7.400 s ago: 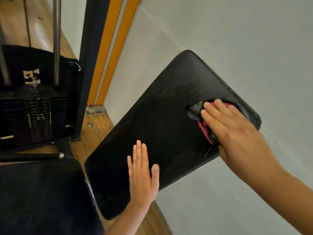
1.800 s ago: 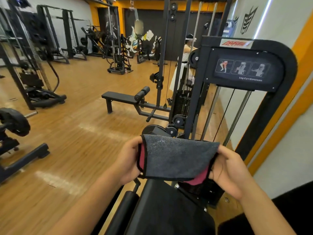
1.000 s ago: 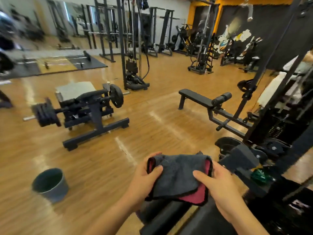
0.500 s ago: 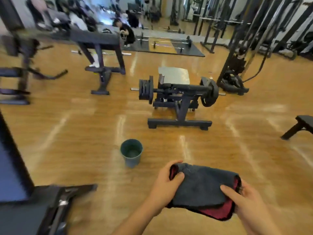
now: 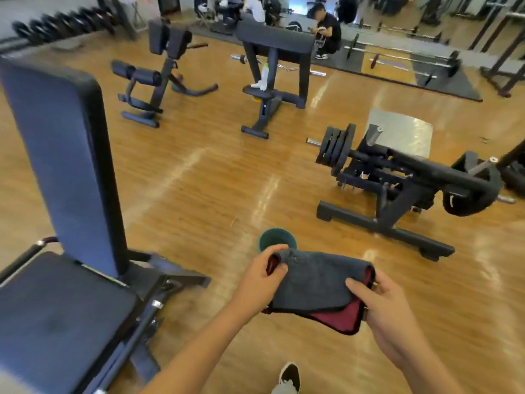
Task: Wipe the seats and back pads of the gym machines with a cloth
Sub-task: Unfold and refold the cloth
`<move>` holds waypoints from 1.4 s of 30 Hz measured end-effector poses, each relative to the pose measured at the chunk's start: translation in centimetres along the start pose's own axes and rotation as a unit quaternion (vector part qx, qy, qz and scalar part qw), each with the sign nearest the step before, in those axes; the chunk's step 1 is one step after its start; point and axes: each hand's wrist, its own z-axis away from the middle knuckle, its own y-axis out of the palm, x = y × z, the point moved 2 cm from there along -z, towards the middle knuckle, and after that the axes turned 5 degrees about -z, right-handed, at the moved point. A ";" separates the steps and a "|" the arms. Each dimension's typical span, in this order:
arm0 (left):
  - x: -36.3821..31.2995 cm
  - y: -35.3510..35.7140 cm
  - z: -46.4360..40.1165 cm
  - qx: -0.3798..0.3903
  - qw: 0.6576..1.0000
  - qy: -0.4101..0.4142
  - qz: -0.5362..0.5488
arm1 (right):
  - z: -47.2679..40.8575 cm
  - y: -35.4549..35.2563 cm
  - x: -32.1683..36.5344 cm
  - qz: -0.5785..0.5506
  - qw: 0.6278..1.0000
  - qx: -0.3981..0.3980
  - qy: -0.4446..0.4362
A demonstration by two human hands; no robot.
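Observation:
A folded grey cloth [image 5: 315, 282] with a red underside hangs between both hands in front of me. My left hand [image 5: 261, 282] grips its left edge, thumb on top. My right hand [image 5: 386, 311] grips its right edge, thumb pressed on the grey face. To my left stands an adjustable bench with a dark upright back pad [image 5: 62, 155] and a flat dark seat [image 5: 56, 314]. Neither hand touches the bench.
A green bucket [image 5: 277, 240] stands on the wooden floor just beyond the cloth. A plate-loaded machine [image 5: 403, 177] sits to the right. Further back stand a curl bench [image 5: 272, 66] and a roller-pad bench [image 5: 159, 69]. A person crouches at the far back. My shoe [image 5: 289, 376] shows at the bottom.
My view has swung left from the leg curl machine across the gym floor; the bench with back pad and seat came into view. Both hands kept hold of the cloth.

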 end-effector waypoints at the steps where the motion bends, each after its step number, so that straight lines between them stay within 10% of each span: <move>1: 0.1 0.1 -1.0 -0.006 1.000 -0.006 -0.003 | -1.6 -0.1 0.1 -0.003 1.000 0.009 0.007; 15: -2.1 10.7 -22.7 -0.120 0.989 -0.083 -0.013 | -28.9 -7.1 0.3 -0.200 0.917 0.123 0.323; 31: 8.8 10.7 -40.9 -0.209 0.960 -0.181 -0.040 | -53.4 -2.3 -4.1 -0.119 0.899 0.237 0.349; 42: 28.8 22.8 -47.1 -0.299 0.897 -0.327 -0.003 | -68.9 -7.4 -23.8 0.101 0.897 0.250 0.351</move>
